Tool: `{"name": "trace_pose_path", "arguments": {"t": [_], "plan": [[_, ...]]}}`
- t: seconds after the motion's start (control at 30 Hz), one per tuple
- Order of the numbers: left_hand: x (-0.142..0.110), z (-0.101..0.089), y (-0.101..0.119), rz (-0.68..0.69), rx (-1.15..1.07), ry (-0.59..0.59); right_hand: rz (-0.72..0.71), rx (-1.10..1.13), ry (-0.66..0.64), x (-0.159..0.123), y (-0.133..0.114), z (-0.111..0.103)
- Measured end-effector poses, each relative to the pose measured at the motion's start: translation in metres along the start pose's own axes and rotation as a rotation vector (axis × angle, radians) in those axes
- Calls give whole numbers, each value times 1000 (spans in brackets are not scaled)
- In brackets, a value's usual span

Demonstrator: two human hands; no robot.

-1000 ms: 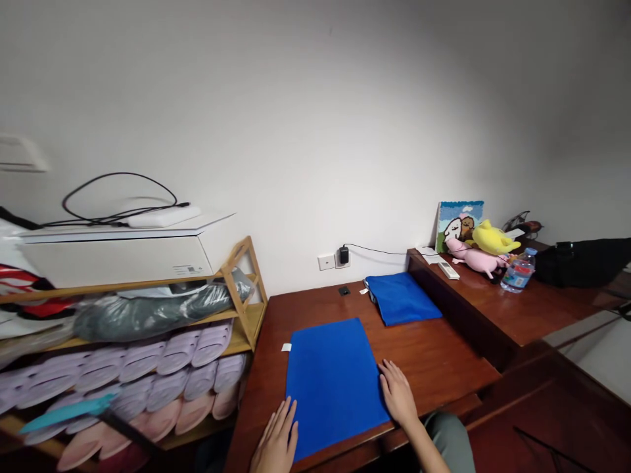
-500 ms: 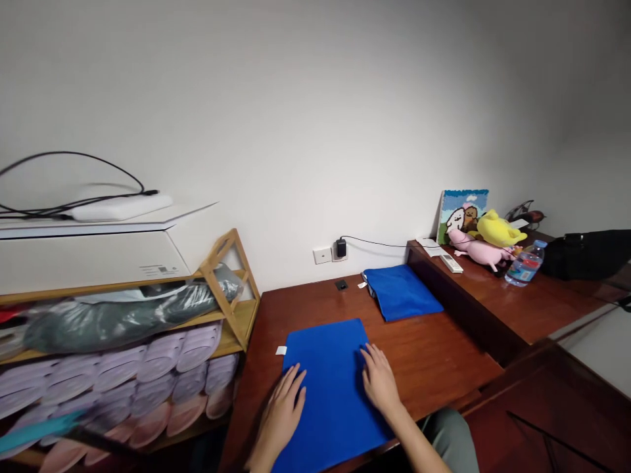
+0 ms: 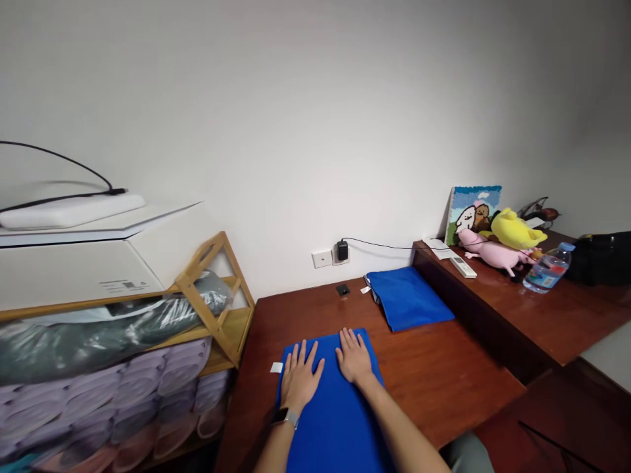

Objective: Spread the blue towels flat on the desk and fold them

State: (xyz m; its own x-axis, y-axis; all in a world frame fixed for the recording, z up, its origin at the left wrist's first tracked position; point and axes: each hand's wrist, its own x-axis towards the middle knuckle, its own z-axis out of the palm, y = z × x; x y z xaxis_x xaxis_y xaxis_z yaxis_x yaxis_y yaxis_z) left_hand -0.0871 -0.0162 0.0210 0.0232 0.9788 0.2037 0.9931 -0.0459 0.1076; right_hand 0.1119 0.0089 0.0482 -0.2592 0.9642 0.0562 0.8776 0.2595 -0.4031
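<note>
A blue folded cloth (image 3: 331,420) with a small white tag at its left edge lies flat on the brown wooden table (image 3: 300,311). My left hand (image 3: 302,378) rests palm down on its upper left part, fingers spread; a watch is on that wrist. Near the far right corner of the same cloth, my right hand (image 3: 353,355) lies flat with its fingers stretched forward. Neither hand grips anything. Farther back, a second folded blue cloth (image 3: 409,297), also with a white tag, lies by the raised desk.
At left stands a wooden rack (image 3: 236,328) with slippers (image 3: 93,387), a plastic-wrapped bundle (image 3: 118,328) and a white box (image 3: 73,269). On the raised desk at right are a remote (image 3: 463,267), plush toys (image 3: 515,230) and a water bottle (image 3: 548,268). A black plug (image 3: 342,249) sits in the wall socket.
Both hands have slid forward on the blue cloth toward its far edge, and the right hand has moved inward, closer to the left. The view has shifted slightly.
</note>
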Motion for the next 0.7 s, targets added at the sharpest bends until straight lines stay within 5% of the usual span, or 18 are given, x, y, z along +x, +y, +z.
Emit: {"name": "trace_pose_path", "arguments": {"t": [0.17,0.47,0.57,0.7], "plan": [[1,-2,-7,-113,22,-11,87,-66,-25,0,41,-18],[12,-3,-16,-69,-52,-41,163,-115,-79,10,67,-42],[1,1,-35,-1,-143,27,201,-108,-46,-10,71,-50],[-35,6,-40,103,-258,232,138,-34,180,-64,65,-35]]}}
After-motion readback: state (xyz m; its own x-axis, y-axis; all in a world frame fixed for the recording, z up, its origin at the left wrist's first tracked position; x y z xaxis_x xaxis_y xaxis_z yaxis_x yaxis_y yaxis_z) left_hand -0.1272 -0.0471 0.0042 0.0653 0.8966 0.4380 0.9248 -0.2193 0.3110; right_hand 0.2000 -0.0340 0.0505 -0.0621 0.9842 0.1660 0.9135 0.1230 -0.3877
